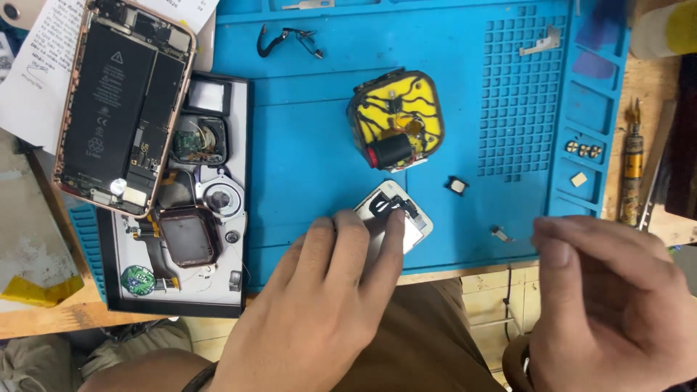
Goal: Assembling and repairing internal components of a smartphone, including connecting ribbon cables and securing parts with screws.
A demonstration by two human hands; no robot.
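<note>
My left hand rests on the blue work mat, its fingertips pressing on a small silver metal casing with black parts on top. My right hand hovers at the mat's near right edge with fingers curled and nothing visible in them; a tiny metal bracket lies just left of it. Beyond the casing sits a yellow rounded-square circuit module with black wiring and a red and black part. A small black square component lies between them.
An opened phone showing its battery leans on papers at the left, over a tray of disassembled watch parts. A black flex cable and metal bracket lie further back. A soldering tool lies at the right.
</note>
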